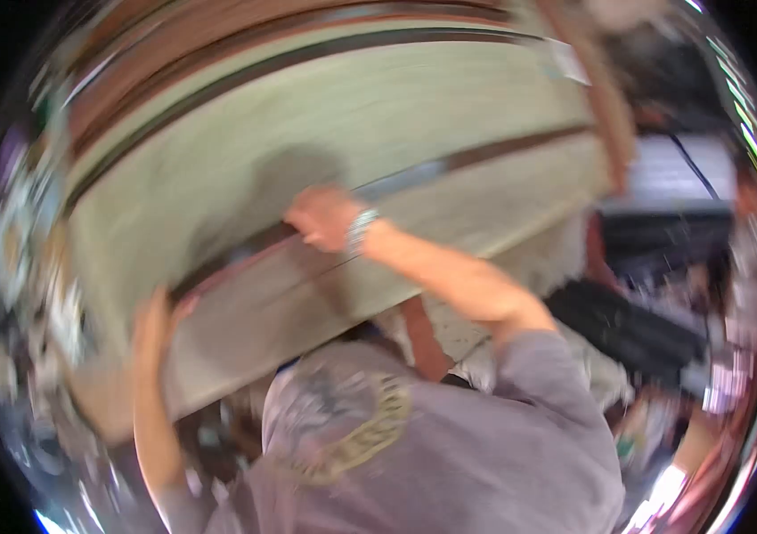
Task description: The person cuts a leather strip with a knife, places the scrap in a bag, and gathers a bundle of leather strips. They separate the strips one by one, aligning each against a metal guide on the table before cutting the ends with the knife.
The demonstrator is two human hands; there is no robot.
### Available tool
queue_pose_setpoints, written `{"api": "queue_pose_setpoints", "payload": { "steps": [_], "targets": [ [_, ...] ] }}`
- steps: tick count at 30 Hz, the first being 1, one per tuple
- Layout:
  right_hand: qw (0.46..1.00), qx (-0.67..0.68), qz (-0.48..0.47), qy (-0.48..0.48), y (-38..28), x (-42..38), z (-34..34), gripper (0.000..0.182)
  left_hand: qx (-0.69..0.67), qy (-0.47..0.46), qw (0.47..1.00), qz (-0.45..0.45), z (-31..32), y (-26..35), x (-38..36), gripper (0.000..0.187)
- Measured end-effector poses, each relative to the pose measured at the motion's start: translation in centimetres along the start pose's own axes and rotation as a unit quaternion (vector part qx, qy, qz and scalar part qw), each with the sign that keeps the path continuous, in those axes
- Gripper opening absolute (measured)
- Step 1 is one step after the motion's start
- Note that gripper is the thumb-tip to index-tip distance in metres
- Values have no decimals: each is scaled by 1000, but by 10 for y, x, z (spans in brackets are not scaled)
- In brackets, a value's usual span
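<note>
Motion smears the whole view. My right hand (325,218), with a silver band (361,231) on its wrist, is closed over a long dark strip (258,242) that runs across a pale, board-like surface (378,98). What its fingers hold is hidden. My left hand (154,316) is at the strip's left end, beside a thin reddish edge (209,289); its fingers are too blurred to read. To the right of my right hand, a greyish length (401,181) lies along the same line.
Brown wooden rails (156,67) border the pale surface at the back, with a wooden side piece (606,142) on the right. Beyond it sit dark box-like objects (628,329) and a white sheet (677,169). Blurred clutter fills the far left.
</note>
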State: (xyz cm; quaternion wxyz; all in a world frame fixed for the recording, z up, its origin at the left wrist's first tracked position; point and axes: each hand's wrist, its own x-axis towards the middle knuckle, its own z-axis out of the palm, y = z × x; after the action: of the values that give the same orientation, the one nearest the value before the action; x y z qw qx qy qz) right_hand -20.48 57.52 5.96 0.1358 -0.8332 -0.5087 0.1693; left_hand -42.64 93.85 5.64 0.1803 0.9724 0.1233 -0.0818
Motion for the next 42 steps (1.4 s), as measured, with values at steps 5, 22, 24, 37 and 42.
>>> {"api": "queue_pose_setpoints", "payload": {
  "steps": [5,22,24,37,42],
  "targets": [
    [993,23,-86,73,-90,74,38,47,92,-79,992,19,-18,-1,8,70],
    [996,-64,-62,-5,-270,199,78,58,-225,79,968,-74,-42,-180,-98,43],
    [995,-69,-64,-22,-288,209,74,58,-338,83,929,-123,-29,-162,-117,46],
    [987,-134,-94,-8,-323,238,85,38,-476,151,850,-168,-1,-103,-116,71],
    [990,-120,-73,3,-330,237,86,33,-480,193,835,-184,-6,-100,-113,59]
  ]
}}
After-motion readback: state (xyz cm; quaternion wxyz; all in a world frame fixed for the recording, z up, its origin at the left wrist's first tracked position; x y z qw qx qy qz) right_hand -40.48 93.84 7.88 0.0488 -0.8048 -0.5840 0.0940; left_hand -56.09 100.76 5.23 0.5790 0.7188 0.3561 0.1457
